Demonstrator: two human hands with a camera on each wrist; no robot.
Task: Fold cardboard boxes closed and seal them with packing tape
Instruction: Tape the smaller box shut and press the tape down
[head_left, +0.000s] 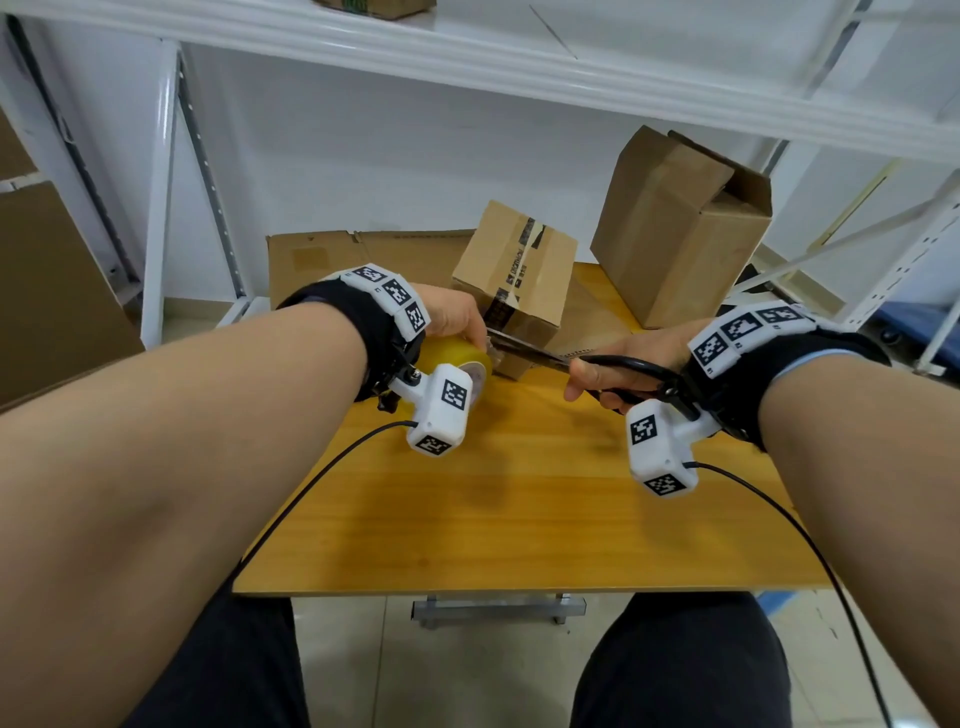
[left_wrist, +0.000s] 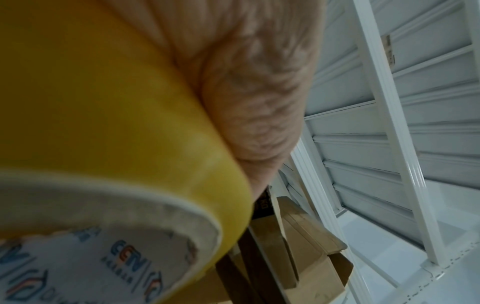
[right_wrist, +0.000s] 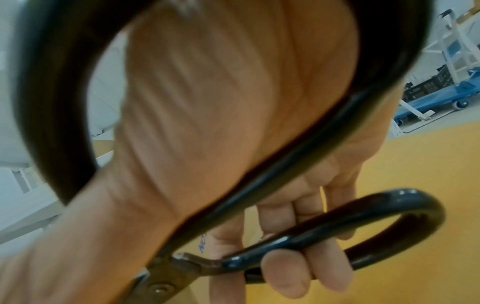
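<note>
At frame centre on the desk (head_left: 519, 509), the left hand (head_left: 452, 312) grips the yellow tape roll (head_left: 462, 358); the right hand (head_left: 628, 358) clamps black scissors (head_left: 540, 356), blades at the small taped box (head_left: 514, 280).

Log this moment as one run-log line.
left hand: grips yellow tape roll | right hand: holds black scissors, blades at tape | taped box: on table
</note>
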